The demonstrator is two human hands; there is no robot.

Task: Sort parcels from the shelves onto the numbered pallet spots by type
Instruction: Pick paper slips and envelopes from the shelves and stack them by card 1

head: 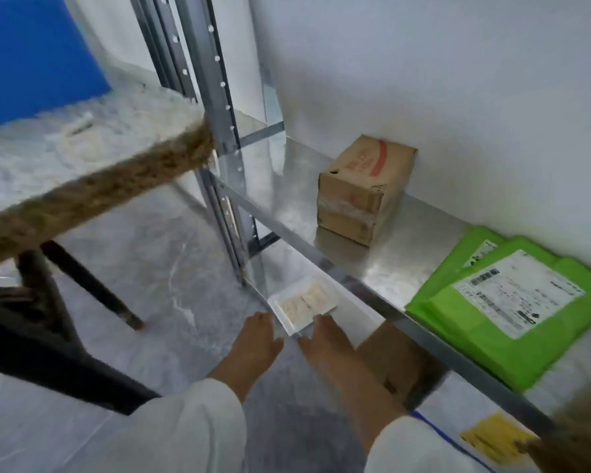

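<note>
Head view: unreadable label [516, 292], green mailer [485, 339].

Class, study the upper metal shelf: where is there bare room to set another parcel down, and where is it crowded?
Bare steel lies between the cardboard box and the green mailers, and left of the box toward the upright post. The right end is crowded: two green mailers overlap there. On the lower shelf both hands, left hand and right hand, reach the white parcel.

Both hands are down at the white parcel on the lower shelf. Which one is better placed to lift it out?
Right, marginally. The right hand rests on the white parcel's near edge; the left hand sits beside its corner, mostly off it. Grip is blurred, so using both seems safest.
</note>
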